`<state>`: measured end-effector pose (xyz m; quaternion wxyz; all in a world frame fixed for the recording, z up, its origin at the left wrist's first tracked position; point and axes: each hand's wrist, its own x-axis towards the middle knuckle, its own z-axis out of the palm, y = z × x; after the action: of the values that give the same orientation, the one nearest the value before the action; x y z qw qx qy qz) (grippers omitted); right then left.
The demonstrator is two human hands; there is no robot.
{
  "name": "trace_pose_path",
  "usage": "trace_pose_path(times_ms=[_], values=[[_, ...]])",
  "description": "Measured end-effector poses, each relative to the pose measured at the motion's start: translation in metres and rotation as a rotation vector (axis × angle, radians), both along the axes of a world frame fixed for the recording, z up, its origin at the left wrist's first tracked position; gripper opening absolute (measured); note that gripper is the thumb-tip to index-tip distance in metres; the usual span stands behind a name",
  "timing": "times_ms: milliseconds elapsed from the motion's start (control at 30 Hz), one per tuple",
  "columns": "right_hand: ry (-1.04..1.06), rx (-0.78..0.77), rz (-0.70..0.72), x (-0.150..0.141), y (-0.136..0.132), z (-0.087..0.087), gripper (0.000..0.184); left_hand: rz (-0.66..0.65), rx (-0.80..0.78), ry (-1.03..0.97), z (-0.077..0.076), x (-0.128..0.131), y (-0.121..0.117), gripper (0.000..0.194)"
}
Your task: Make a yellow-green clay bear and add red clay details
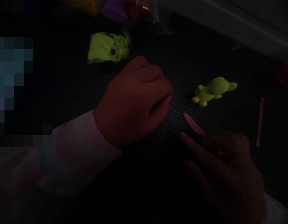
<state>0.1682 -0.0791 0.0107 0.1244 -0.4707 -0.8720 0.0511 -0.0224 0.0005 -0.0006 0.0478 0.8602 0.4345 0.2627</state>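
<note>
My left hand [136, 99] is in the middle, back upward, with its fingers curled in and the thumb pressed against them. Whatever it may hold is hidden. My right hand [227, 174] is at the lower right in deep shadow, its curled fingers over the handle of a pink plastic clay knife [194, 123]. The blade sticks out toward the upper left, and the handle is covered by the hand. Beyond the knife lies a yellow-green clay animal figure [213, 89] with a round head, small limbs and a pointed piece on its head.
An opened clear packet of yellow-green clay [103, 48] lies behind my left hand. Orange, purple [116, 9] and red packets are at the top edge. A thin pink stick tool [259, 123] lies at the right, with a red object [285, 74] beyond. The dark tabletop is dimly lit.
</note>
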Motion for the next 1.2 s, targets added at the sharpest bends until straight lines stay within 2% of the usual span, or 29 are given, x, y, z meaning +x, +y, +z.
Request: trace_pose_path(times_ms=[133, 367, 1200], values=[[0.048, -0.019, -0.004, 0.003, 0.0, 0.002, 0.028, 0.004, -0.001, -0.002, 0.0, 0.0, 0.0, 0.02], [0.035, -0.007, 0.012, -0.008, 0.0, -0.001, 0.021, -0.001, -0.018, -0.009, 0.001, 0.0, -0.001, 0.021], [-0.022, 0.001, 0.02, -0.014, 0.001, -0.004, 0.025, -0.032, 0.017, 0.012, 0.0, 0.0, 0.001, 0.021]])
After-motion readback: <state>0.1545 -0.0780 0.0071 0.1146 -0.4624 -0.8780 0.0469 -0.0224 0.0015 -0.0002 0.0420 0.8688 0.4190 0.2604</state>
